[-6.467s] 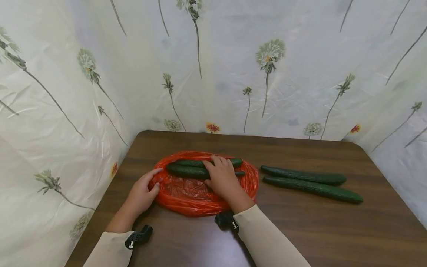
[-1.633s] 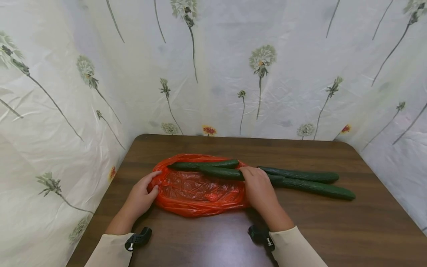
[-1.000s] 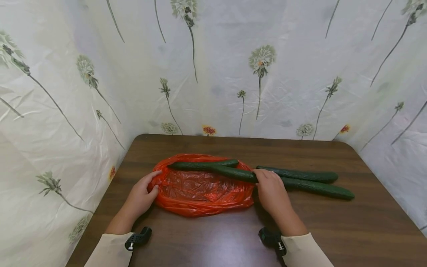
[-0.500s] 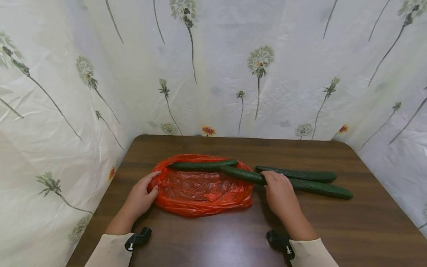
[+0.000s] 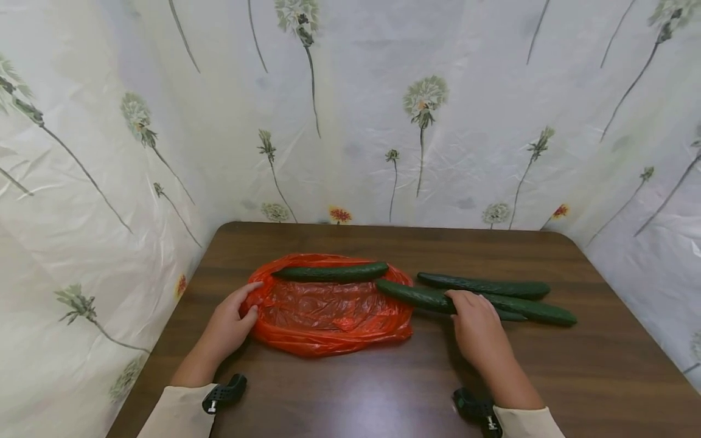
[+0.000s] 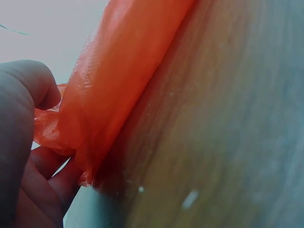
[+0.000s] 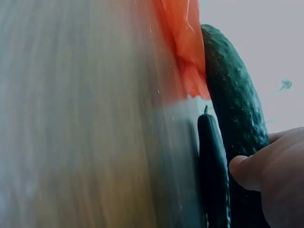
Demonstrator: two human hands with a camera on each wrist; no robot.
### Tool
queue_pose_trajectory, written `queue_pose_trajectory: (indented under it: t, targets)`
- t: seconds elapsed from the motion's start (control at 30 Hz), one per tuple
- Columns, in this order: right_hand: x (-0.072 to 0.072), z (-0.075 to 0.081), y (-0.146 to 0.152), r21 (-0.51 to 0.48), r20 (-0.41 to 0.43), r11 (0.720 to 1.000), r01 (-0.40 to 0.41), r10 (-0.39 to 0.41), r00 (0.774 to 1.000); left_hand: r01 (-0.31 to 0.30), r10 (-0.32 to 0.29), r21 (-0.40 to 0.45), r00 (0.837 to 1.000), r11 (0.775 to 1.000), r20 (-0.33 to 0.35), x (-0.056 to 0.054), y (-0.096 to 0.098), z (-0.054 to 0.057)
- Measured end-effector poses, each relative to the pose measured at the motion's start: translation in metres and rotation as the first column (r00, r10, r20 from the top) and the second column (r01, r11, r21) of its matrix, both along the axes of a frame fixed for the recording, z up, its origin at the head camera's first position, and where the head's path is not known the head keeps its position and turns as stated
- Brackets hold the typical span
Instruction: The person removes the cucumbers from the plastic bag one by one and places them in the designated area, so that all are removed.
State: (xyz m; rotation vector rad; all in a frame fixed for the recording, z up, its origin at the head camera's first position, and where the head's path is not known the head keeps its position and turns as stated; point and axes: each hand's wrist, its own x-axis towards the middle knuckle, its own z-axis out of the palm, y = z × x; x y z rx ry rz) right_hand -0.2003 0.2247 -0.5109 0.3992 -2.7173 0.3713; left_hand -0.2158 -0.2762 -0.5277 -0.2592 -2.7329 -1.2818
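Note:
A red plastic bag [image 5: 328, 345] lies on the table with its mouth spread wide. My left hand [image 5: 230, 322] pinches its left rim; in the left wrist view, thumb and fingers sit on either side of the thin film [image 6: 118, 85]. My right hand [image 5: 482, 328] grips a cucumber [image 5: 411, 294] around its middle, its far tip still above the bag's right rim. Inside the bag lies one cucumber [image 5: 331, 272], along the back. Two more cucumbers rest on the table to the right, a rear one [image 5: 482, 285] and a front one [image 5: 539, 311], partly hidden behind my right hand.
The brown wooden table [image 5: 350, 401] has rounded back corners. A flower-patterned sheet [image 5: 350, 121] hangs close behind it and along both sides. A black camera device is strapped at each wrist, by the light sleeves.
My right hand has drawn a cucumber out of the bag toward the right; two lay inside earlier. The left hand stays on the bag's rim. The view has shifted slightly.

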Motion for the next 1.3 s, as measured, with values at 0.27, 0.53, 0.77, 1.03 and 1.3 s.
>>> queue_pose_trajectory:
  t: [0.27, 0.53, 0.77, 1.03, 1.3]
  targets:
    - [0.003, 0.000, 0.008, -0.009, 0.015, 1.000, 0.008, -0.008, 1.000, -0.007, 0.006, -0.007, 1.000, 1.000, -0.004, 0.001, 0.000, 0.000]
    - [0.010, 0.003, 0.017, -0.010, 0.062, 0.999, 0.033, -0.032, 0.998, 0.010, -0.010, 0.015, 1.000, 1.000, -0.018, -0.002, 0.001, 0.001]
    - [0.016, 0.002, 0.031, -0.029, 0.129, 0.997, 0.071, -0.067, 0.989, 0.008, -0.008, 0.003, 1.000, 1.000, -0.020, -0.001, 0.000, -0.001]
    - [0.018, 0.005, 0.045, -0.032, 0.193, 0.995, 0.093, -0.085, 0.978, 0.005, -0.005, -0.007, 1.000, 1.000, -0.001, 0.000, 0.000, 0.000]
    - [0.020, 0.003, 0.058, -0.038, 0.221, 0.995, 0.090, -0.079, 0.972, -0.001, 0.001, -0.013, 1.000, 1.000, 0.002, 0.001, 0.000, 0.000]
